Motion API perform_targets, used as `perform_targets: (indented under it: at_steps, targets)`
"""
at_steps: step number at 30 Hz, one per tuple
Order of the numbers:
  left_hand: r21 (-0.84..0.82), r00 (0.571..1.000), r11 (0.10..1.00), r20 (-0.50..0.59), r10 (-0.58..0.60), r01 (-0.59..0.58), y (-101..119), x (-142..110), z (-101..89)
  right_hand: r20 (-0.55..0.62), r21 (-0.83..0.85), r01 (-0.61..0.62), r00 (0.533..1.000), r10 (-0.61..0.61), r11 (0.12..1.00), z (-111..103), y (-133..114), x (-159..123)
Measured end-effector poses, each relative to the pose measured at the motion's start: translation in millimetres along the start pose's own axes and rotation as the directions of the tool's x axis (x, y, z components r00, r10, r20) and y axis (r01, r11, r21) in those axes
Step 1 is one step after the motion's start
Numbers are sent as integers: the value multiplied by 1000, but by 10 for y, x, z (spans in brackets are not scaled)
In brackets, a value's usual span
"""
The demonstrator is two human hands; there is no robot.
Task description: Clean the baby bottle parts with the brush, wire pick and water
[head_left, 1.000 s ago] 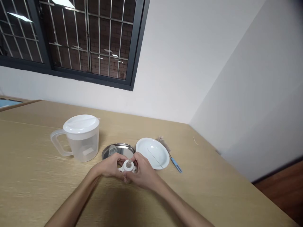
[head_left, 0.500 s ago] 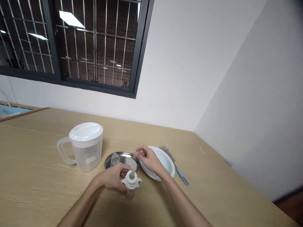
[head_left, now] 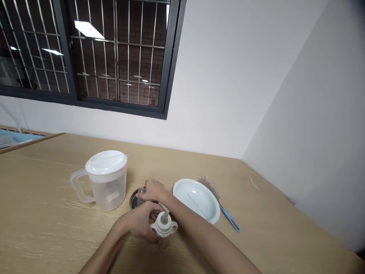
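A white plastic bottle [head_left: 164, 230] with a translucent teat and looped handles sits gripped in the left hand [head_left: 142, 221], its base hard to see. Beyond that hand, the right hand [head_left: 155, 190] bends its fingers at a clear rounded cap [head_left: 140, 193], hold unclear, over a shiny metal tray [head_left: 132, 202], mostly covered. Right of it lies a glossy plate [head_left: 184, 190].

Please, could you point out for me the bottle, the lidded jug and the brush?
Bottle [head_left: 164, 228], head view: its white collar.
Lidded jug [head_left: 110, 186], head view: its translucent body.
Brush [head_left: 228, 216], head view: its blue handle.
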State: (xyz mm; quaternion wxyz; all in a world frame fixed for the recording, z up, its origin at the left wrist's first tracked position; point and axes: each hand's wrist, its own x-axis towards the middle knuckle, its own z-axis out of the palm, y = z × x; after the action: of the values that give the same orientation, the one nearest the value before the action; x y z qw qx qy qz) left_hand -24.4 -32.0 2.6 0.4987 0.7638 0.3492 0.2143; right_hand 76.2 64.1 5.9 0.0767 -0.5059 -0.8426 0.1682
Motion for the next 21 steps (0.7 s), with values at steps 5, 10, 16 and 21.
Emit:
perform_targets:
  at_steps: [5, 10, 16, 21]
  targets:
    - [32, 999, 999, -32, -18, 19, 42, -18, -11, 13, 94, 84, 996, -85, 992, -153, 90, -95]
    - [-19, 1000, 1000, -12, -17, 16, 26, -7, 18, -87, 257, 118, 991, -99, 959, -639, 242, -468]
    - [-6, 996, 1000, -87, 6, -7, -1, 30, 90, -325, 545, 210, 945, -26, 812, -985, 344, -1299]
    - [-1, 997, 1000, -69, 21, -22, 38, 26, 85, -408, 497, 247, 913, -27, 832, -721, 278, -1728]
